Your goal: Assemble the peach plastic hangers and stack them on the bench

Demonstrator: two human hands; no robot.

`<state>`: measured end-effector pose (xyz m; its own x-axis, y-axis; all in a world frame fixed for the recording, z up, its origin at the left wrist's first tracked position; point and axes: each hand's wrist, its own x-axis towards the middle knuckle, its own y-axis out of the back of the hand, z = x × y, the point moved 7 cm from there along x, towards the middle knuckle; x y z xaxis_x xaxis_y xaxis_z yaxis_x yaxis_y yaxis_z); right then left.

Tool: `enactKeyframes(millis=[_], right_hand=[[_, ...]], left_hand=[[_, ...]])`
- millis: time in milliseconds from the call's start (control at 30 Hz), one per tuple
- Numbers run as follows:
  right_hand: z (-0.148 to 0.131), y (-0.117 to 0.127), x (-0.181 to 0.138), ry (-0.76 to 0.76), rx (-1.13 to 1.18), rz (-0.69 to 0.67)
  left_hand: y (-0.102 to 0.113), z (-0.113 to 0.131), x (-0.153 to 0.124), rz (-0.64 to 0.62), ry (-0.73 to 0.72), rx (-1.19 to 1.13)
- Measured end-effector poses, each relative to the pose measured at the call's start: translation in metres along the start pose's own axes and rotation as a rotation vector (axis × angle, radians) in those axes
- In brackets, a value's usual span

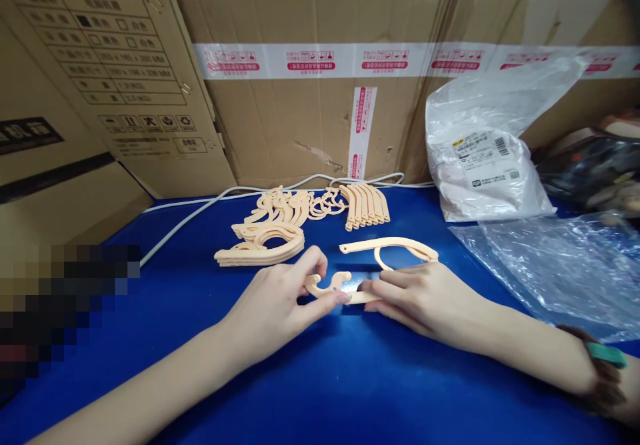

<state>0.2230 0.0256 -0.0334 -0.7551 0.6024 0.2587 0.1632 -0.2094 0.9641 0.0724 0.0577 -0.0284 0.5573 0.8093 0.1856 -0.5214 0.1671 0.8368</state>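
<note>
Pinched in my left hand (277,298) is a small beige plastic hook piece (342,281), curved and with rounded ends. My right hand (420,295) grips a beige hanger arm (361,297), whose far part is hidden under the fingers. The two pieces meet near my left thumb; whether they are joined I cannot tell. Just beyond my right hand lies a curved hanger arm with a loop (395,242). A stack of similar hanger pieces (260,254) sits beyond my left hand.
On the blue table (300,391), loose hanger arms (367,205), curved pieces (280,206) and hook pieces (320,206) lie at the back. A white cable (173,233) runs behind them. Cardboard boxes (310,125) wall the back and left. A white bag (485,191) and clear plastic (555,271) are right.
</note>
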Motion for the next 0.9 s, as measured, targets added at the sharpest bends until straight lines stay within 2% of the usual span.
enactKeyframes(millis=[67,167,400,567,767,900], right_hand=[[0.001,-0.002,0.0,0.003,0.027,-0.03],[0.002,-0.003,0.0,-0.005,0.052,-0.062],[0.0,-0.004,0.002,-0.018,0.082,-0.072],[-0.001,-0.003,0.004,-0.004,0.082,-0.057],[-0.003,0.0,0.004,0.037,0.066,-0.002],[-0.005,0.002,0.004,0.054,0.08,0.004]], left_hand=[[-0.006,0.003,-0.002,-0.066,-0.063,0.027],[-0.007,0.01,-0.007,-0.067,-0.145,0.093],[-0.011,0.009,-0.007,-0.094,-0.134,0.151],[-0.011,0.01,-0.007,-0.132,-0.187,0.136],[-0.007,0.013,-0.01,-0.052,-0.236,0.145],[-0.011,0.017,-0.009,-0.108,-0.281,0.209]])
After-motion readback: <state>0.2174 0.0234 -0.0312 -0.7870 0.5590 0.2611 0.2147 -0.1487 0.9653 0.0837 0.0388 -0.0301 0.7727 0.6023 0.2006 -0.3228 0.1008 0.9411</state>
